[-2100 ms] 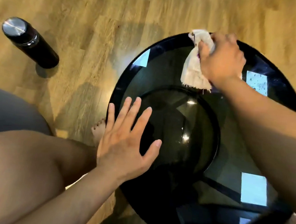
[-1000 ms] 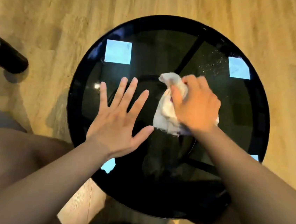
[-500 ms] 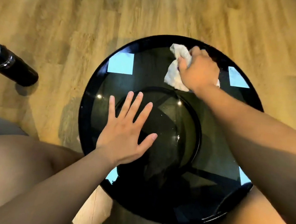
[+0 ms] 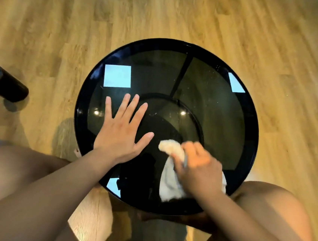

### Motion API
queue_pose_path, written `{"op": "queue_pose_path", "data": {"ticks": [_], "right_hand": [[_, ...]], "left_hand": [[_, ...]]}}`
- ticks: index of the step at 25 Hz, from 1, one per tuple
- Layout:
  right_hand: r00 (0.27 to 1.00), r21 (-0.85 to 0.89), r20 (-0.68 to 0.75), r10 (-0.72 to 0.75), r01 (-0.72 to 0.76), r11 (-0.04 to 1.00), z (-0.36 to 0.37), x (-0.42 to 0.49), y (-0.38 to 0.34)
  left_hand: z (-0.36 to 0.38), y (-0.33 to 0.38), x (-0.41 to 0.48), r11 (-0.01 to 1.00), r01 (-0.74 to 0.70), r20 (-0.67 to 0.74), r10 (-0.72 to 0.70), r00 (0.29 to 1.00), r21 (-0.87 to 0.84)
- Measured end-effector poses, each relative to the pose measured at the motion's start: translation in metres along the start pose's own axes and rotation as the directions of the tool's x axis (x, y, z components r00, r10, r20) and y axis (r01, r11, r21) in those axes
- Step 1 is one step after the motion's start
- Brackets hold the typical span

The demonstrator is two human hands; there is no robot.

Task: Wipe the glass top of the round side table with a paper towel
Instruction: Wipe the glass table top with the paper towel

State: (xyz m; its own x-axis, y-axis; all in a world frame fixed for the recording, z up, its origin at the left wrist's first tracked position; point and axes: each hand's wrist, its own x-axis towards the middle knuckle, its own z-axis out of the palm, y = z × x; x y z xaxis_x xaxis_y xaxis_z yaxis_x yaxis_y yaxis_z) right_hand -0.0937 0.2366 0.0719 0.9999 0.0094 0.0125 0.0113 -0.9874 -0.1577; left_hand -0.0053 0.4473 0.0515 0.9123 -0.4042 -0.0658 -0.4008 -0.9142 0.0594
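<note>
The round side table [image 4: 222,111] has a dark glass top in a black rim and fills the middle of the head view. My left hand [image 4: 121,134] lies flat on the glass at the left, fingers spread, holding nothing. My right hand [image 4: 198,167] presses a crumpled white paper towel [image 4: 169,182] onto the near part of the glass, close to the front rim. The towel sticks out to the left of and below the hand; the hand is blurred by motion.
A black bottle [image 4: 5,84] with a metal cap stands on the wooden floor [image 4: 66,22] left of the table. My bare knees flank the table's near edge. Square light reflections show on the glass.
My right hand has swept the paper towel from the far rim of the glass toward me to the near edge. My left hand has stayed flat on the glass.
</note>
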Motion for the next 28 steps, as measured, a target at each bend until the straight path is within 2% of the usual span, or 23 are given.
{"op": "queue_pose_path", "data": {"ticks": [3, 7, 11, 14, 16, 19, 21, 24, 28], "right_hand": [[0.991, -0.035, 0.056, 0.119, -0.117, 0.992, 0.002, 0.084, 0.001], [0.985, -0.088, -0.073, 0.156, -0.162, 0.983, 0.006, 0.198, 0.018], [0.962, -0.063, -0.001, 0.273, -0.273, 0.960, 0.004, 0.291, 0.026], [0.959, 0.016, 0.030, 0.282, -0.282, 0.959, -0.003, 0.269, 0.020], [0.966, 0.007, 0.066, 0.251, -0.252, 0.968, -0.008, 0.201, 0.019], [0.973, -0.063, 0.181, 0.143, -0.133, 0.989, -0.020, 0.053, 0.010], [0.970, -0.088, 0.213, 0.118, -0.101, 0.991, -0.022, 0.006, 0.007], [0.980, -0.188, 0.162, 0.117, -0.086, 0.978, -0.012, 0.072, 0.009], [0.990, -0.189, 0.074, 0.122, -0.106, 0.976, -0.004, 0.193, 0.015]], "left_hand": [[0.002, -0.001, 0.001, 1.000, 0.000, -0.009, 0.000, 1.000, -0.026], [0.002, -0.001, 0.002, 0.998, 0.001, -0.019, -0.003, 1.000, -0.063], [0.003, -0.005, 0.004, 0.998, -0.002, -0.009, 0.002, 1.000, -0.064], [0.002, -0.006, 0.004, 0.998, 0.006, 0.009, -0.005, 1.000, -0.059], [0.001, -0.004, 0.004, 0.999, 0.003, 0.002, -0.003, 1.000, -0.048], [0.000, -0.004, 0.002, 0.999, -0.005, -0.001, 0.005, 1.000, -0.033], [0.001, -0.003, 0.001, 0.999, -0.007, -0.011, 0.006, 1.000, -0.042], [0.002, -0.004, 0.003, 0.998, -0.019, -0.010, 0.018, 1.000, -0.062], [0.004, -0.005, 0.004, 0.997, -0.017, -0.006, 0.017, 1.000, -0.075]]}}
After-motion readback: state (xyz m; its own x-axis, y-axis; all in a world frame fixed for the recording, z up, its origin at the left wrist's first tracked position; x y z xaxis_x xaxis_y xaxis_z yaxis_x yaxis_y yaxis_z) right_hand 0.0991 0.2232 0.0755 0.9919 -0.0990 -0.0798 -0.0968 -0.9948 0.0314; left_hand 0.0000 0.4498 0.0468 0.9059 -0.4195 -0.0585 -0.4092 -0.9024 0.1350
